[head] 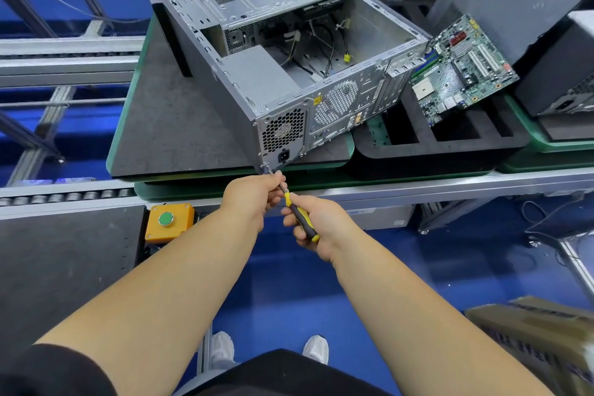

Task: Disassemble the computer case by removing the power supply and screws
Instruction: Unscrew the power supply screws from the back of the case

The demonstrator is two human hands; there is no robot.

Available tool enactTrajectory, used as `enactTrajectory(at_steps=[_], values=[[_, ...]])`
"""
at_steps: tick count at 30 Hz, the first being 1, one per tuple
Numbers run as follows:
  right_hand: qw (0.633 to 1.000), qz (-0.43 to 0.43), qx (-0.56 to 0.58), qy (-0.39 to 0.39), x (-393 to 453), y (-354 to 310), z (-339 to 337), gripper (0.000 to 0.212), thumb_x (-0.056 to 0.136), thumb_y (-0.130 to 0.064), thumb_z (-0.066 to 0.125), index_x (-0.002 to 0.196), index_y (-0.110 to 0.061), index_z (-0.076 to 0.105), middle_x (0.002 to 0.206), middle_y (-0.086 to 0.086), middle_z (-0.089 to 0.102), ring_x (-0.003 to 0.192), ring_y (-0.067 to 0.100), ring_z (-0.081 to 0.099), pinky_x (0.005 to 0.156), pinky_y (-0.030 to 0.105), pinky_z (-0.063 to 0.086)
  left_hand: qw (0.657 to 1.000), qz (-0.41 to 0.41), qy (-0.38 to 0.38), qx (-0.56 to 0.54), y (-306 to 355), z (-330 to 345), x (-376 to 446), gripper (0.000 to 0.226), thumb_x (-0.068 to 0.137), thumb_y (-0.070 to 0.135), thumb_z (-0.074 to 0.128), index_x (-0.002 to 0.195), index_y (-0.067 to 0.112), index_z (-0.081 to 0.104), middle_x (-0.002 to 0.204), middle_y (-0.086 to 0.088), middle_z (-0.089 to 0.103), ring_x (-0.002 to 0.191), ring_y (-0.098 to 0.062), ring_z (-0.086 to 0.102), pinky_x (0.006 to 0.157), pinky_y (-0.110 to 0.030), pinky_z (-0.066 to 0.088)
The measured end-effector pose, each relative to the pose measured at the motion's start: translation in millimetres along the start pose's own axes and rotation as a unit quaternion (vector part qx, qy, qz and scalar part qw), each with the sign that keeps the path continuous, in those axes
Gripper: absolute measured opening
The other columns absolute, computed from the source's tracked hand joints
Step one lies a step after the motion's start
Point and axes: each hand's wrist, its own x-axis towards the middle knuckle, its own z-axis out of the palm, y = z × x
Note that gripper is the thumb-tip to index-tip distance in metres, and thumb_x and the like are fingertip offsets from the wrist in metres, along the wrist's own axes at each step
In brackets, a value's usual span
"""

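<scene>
An open grey metal computer case (289, 51) lies on its side on a dark mat over a green-edged pallet (167, 125), its rear panel turned toward the person. Inside the case, at the near-left corner, sits the grey boxy power supply (257, 74), with its honeycomb fan grille and black power socket showing through the rear panel. Loose black and yellow cables lie on the case floor beyond it.

The right hand (316, 225) grips the yellow-and-black handle of a screwdriver (297, 210), fingers curled round it. The left hand (257, 194) pinches the metal shaft near its front, steadying it. The tip meets a small screw (265, 166) at the lower corner of the rear panel, just beside the power socket.

To the right, a green motherboard (459, 71) leans tilted over a black foam tray (450, 145) with slots. An orange box with a green button (168, 221) sits on the near desk edge, left of the hands.
</scene>
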Motion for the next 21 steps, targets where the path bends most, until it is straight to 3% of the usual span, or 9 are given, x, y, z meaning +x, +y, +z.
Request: enactTrajectory(at_steps=[2, 5, 9, 12, 15, 17, 18, 21], values=[[0.995, -0.037, -0.079, 0.043, 0.3, -1.5, 1.2, 0.030, 0.097, -0.038, 0.056, 0.086, -0.011, 0.067, 0.057, -0.003, 0.064, 0.044, 0.011, 0.040, 0.045, 0.021, 0.036, 1.000, -0.001, -0.012, -0.012, 3.4, 2.2, -5.6, 0.017, 0.096, 0.014, 0.059, 0.081, 0.008, 0.066, 0.075, -0.004, 0.063, 0.062, -0.009, 0.054, 0.065, -0.019, 0.048], [0.961, -0.121, -0.230, 0.098, -1.7, -1.5, 2.6, 0.028, 0.095, -0.041, 0.055, 0.080, -0.017, 0.057, 0.070, 0.000, 0.066, 0.055, 0.016, 0.046, 0.058, 0.031, 0.041, 0.999, -0.003, -0.021, -0.030, 5.0, 3.9, -11.5, 0.018, 0.100, 0.010, 0.050, 0.094, 0.004, 0.065, 0.077, -0.006, 0.061, 0.064, -0.010, 0.054, 0.065, -0.022, 0.047], [0.854, -0.219, -0.436, 0.181, -6.7, 3.2, 6.3, 0.030, 0.092, -0.043, 0.056, 0.076, -0.025, 0.039, 0.074, -0.002, 0.058, 0.064, 0.018, 0.048, 0.052, 0.031, 0.034, 0.997, -0.001, -0.041, -0.057, -0.3, -1.0, -12.1, 0.022, 0.100, 0.012, 0.050, 0.109, -0.001, 0.065, 0.080, -0.006, 0.064, 0.069, -0.013, 0.060, 0.068, -0.022, 0.049], [0.770, -0.268, -0.535, 0.223, -8.3, 4.8, 12.2, 0.027, 0.095, -0.041, 0.055, 0.086, -0.024, 0.036, 0.082, -0.003, 0.054, 0.068, 0.019, 0.049, 0.049, 0.029, 0.029, 0.998, -0.019, -0.041, -0.043, -2.0, -4.1, -9.2, 0.022, 0.093, 0.024, 0.063, 0.103, 0.004, 0.068, 0.084, -0.005, 0.067, 0.074, -0.014, 0.062, 0.064, -0.023, 0.049], [0.727, -0.292, -0.574, 0.239, -8.2, 7.5, 15.5, 0.023, 0.097, -0.040, 0.053, 0.095, -0.024, 0.036, 0.087, -0.002, 0.053, 0.071, 0.021, 0.050, 0.052, 0.029, 0.032, 0.999, -0.017, -0.024, -0.027, -6.0, -5.9, -3.5, 0.020, 0.085, 0.027, 0.074, 0.091, 0.008, 0.070, 0.075, -0.003, 0.068, 0.063, -0.010, 0.061, 0.056, -0.020, 0.051], [0.737, -0.291, -0.565, 0.229, -7.0, 7.4, 13.2, 0.025, 0.096, -0.040, 0.054, 0.094, -0.024, 0.036, 0.084, -0.003, 0.051, 0.071, 0.020, 0.050, 0.050, 0.029, 0.029, 1.000, 0.002, -0.008, -0.014, -7.3, -7.1, 0.5, 0.017, 0.084, 0.024, 0.075, 0.087, 0.007, 0.071, 0.069, -0.003, 0.067, 0.054, -0.008, 0.059, 0.054, -0.019, 0.051], [0.759, -0.276, -0.550, 0.212, -5.7, 6.4, 10.9, 0.026, 0.096, -0.041, 0.055, 0.092, -0.023, 0.037, 0.083, -0.003, 0.052, 0.072, 0.021, 0.051, 0.049, 0.029, 0.029, 1.000, 0.011, -0.006, -0.008, -7.1, -7.6, 1.7, 0.016, 0.085, 0.022, 0.075, 0.086, 0.007, 0.072, 0.069, -0.003, 0.067, 0.054, -0.008, 0.058, 0.055, -0.019, 0.051], [0.897, -0.171, -0.396, 0.101, -1.8, -1.0, 6.9, 0.031, 0.096, -0.048, 0.051, 0.088, -0.018, 0.051, 0.078, -0.001, 0.065, 0.071, 0.019, 0.057, 0.060, 0.035, 0.044, 1.000, 0.015, -0.011, -0.011, -5.6, -5.9, 4.2, 0.013, 0.087, 0.019, 0.072, 0.083, 0.007, 0.072, 0.067, -0.004, 0.066, 0.057, -0.012, 0.057, 0.059, -0.022, 0.049]])
